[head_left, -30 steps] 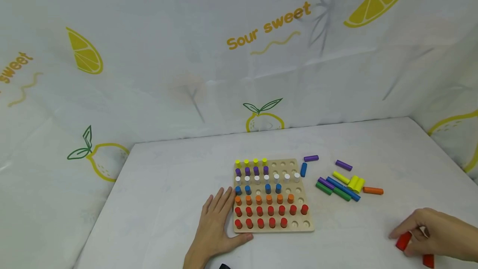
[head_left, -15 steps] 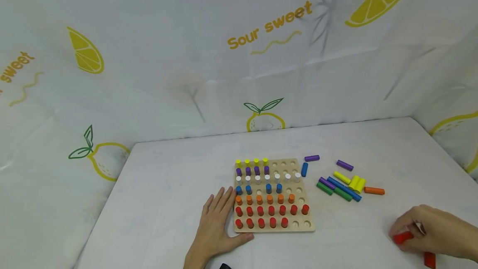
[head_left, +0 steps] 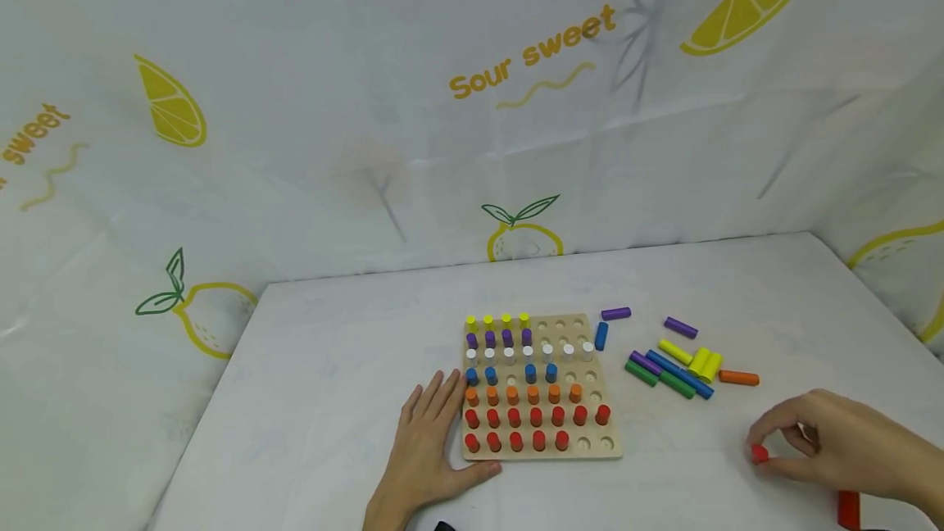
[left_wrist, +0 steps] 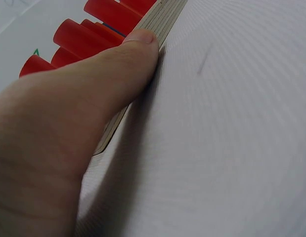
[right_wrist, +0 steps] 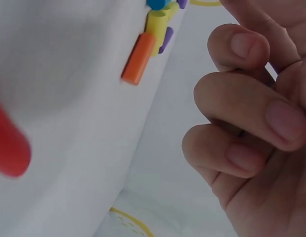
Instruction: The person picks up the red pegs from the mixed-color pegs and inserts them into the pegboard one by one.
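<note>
A square wooden pegboard [head_left: 542,459] lies on the table with rows of yellow, purple, white, blue, orange and red pegs standing in it. My left hand [head_left: 428,453] rests at its near left corner, straight fingers along the left side. In the left wrist view the thumb [left_wrist: 128,61] presses the board's front edge. Right of the board, my right hand [head_left: 833,445] pinches a red peg [head_left: 760,454] between thumb and forefinger, just over the cloth. Another red peg [head_left: 849,510] lies below that hand. The right wrist view shows the other fingers curled inward.
Loose pegs lie right of the board: an orange peg [head_left: 739,378], yellow pegs [head_left: 699,361], green pegs [head_left: 677,384], a blue peg [head_left: 601,336] and purple pegs [head_left: 681,327]. Behind the table hangs a lemon-print cloth [head_left: 369,105]. Some holes at the board's right side hold no pegs.
My right hand has moved a little left and away from me, turning the red peg so one end shows at the fingertips. The left hand and board stay put.
</note>
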